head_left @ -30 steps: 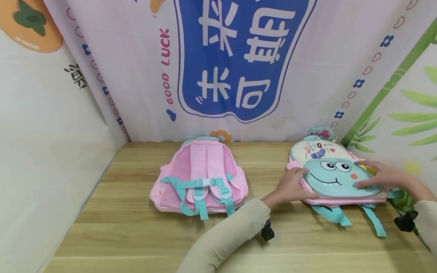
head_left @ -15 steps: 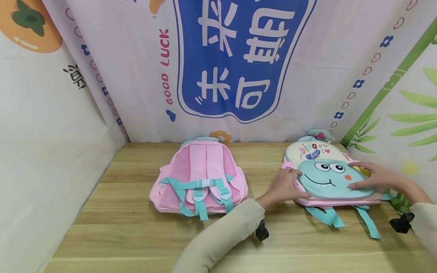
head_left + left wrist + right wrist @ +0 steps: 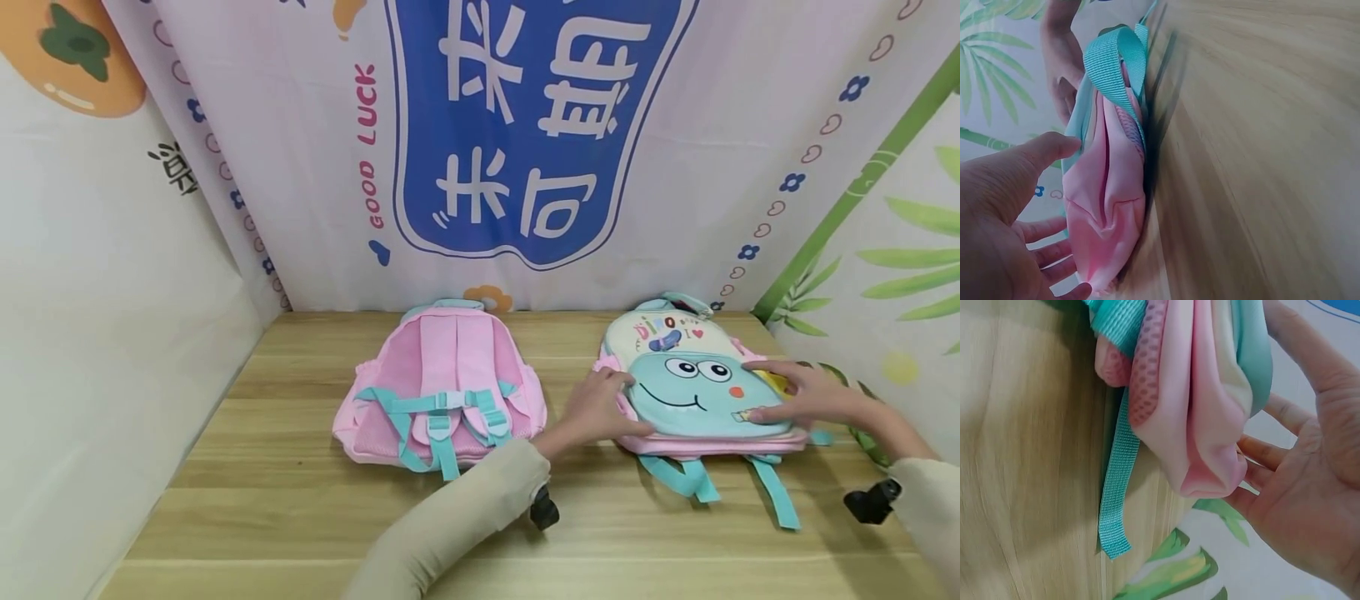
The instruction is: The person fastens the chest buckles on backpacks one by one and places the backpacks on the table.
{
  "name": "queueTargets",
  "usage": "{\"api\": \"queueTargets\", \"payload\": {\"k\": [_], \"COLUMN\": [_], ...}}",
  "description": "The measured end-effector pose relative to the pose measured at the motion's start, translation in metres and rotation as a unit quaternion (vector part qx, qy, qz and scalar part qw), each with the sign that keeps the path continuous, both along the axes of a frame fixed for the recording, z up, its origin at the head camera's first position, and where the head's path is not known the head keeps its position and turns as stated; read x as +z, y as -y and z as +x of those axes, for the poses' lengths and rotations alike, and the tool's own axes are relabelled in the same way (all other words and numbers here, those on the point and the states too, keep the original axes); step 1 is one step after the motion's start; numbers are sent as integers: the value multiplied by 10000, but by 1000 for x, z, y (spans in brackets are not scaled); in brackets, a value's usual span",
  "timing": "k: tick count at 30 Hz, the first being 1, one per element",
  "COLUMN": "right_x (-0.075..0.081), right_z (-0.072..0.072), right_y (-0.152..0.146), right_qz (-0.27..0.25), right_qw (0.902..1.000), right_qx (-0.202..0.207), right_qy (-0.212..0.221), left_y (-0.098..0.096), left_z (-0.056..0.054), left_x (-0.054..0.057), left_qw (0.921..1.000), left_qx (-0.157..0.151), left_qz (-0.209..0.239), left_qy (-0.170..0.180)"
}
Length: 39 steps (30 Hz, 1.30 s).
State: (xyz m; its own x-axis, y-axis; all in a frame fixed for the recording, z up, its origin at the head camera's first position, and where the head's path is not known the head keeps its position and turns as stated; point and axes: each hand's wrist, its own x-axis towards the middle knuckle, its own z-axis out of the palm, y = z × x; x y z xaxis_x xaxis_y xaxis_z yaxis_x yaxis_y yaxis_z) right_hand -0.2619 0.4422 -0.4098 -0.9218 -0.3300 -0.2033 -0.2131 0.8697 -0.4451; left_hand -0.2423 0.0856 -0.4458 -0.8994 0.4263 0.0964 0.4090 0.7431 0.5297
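On the right of the table a children's backpack [image 3: 671,417] lies front up, with a mint dinosaur-face pocket, cream top and pink sides. My left hand [image 3: 596,408] rests against its left side, fingers spread. In the left wrist view the thumb lies along the front pocket's edge and the fingertips touch the pink side [image 3: 1107,187]. My right hand [image 3: 806,396] spans the right side, thumb on the pocket; in the right wrist view its spread fingers reach along the pink side panel [image 3: 1210,437]. Mint straps [image 3: 776,496] trail from the bottom edge.
A second pink backpack [image 3: 472,358] lies back up to the left, its mint straps buckled across. Wood-grain table [image 3: 285,517] runs to a printed backdrop cloth [image 3: 315,167] behind. A bamboo-patterned cloth [image 3: 900,317] hangs at the right.
Both hands have slid the dinosaur backpack leftward across the table, nearer the other backpack. The small pouch at its top has tipped over. The left backpack has stayed put.
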Motion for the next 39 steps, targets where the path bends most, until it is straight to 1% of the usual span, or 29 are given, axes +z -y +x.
{"api": "queueTargets", "payload": {"k": [2,5,9,14,17,20,23,25,27,30,36,39], "right_x": [0,0,-2,-3,-4,-4,-3,-2,-1,-2,-1,-1], "right_z": [1,2,3,3,3,2,1,1,0,-1,3,5], "right_y": [4,11,20,33,40,47,56,60,63,63,58,55], "right_qz": [-52,-285,-527,-505,-503,-533,-596,-615,-611,-637,-974,-1014], "right_qw": [10000,9995,9979,9971,9972,9972,9966,9965,9966,9963,9923,9913], "right_qx": [32,146,357,494,498,505,557,565,548,568,743,773], "right_qy": [15,32,-103,-289,-239,-163,-103,-66,-30,23,188,315], "left_y": [6,14,25,39,48,56,65,70,73,76,77,78], "left_z": [1,3,6,7,8,8,8,8,8,8,7,7], "left_x": [2,5,8,11,12,14,16,17,16,16,14,14], "left_qw": [10000,9998,9993,9989,9988,9983,9985,9989,9992,9992,9990,9991], "left_qx": [8,49,124,170,201,241,207,152,129,155,169,152], "left_qz": [-22,-33,-108,-238,-173,-69,-122,-186,-209,-156,-130,-136], "left_qy": [51,181,331,355,400,533,499,400,323,345,391,360]}}
